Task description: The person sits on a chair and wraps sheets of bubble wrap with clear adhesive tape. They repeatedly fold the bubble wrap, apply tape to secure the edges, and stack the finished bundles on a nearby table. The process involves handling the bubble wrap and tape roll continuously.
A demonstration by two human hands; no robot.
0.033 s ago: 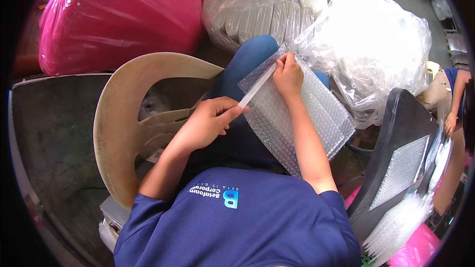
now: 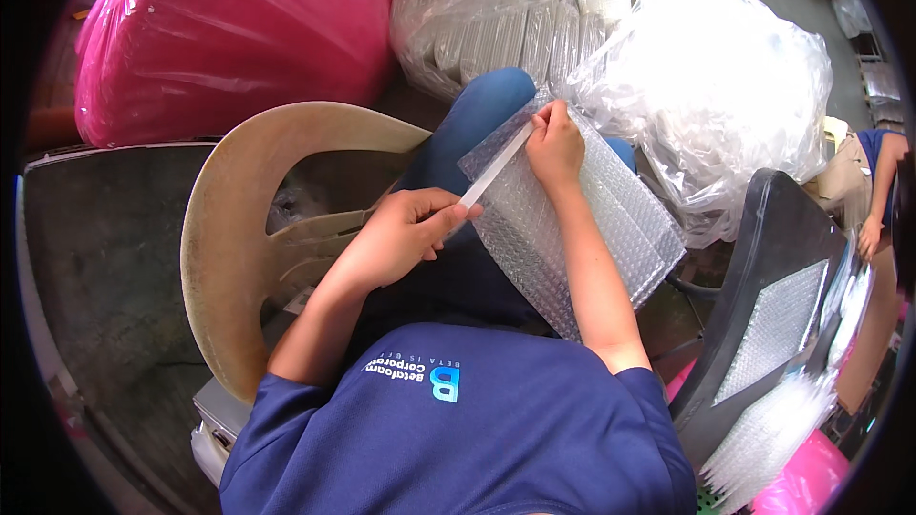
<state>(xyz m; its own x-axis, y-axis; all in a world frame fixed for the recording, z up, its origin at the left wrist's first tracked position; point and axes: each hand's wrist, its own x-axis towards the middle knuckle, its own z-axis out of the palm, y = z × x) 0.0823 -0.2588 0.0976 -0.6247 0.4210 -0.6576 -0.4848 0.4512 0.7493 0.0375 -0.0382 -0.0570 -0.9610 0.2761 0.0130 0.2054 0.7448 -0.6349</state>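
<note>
A clear bubble-wrap bag lies slanted across my lap. Along its upper left side, a narrow white strip stretches straight between my hands. My left hand pinches the strip's lower end between thumb and fingers. My right hand is closed round the upper end, near the bag's far corner, with its forearm across the bag. Whether the strip is still joined to the bag along its length, I cannot tell.
A beige plastic chair stands at my left, a black chair with bubble-wrap sheets at my right. Ahead are a big pink bag, stacked clear-wrapped bundles and a white plastic heap. Another person's arm shows far right.
</note>
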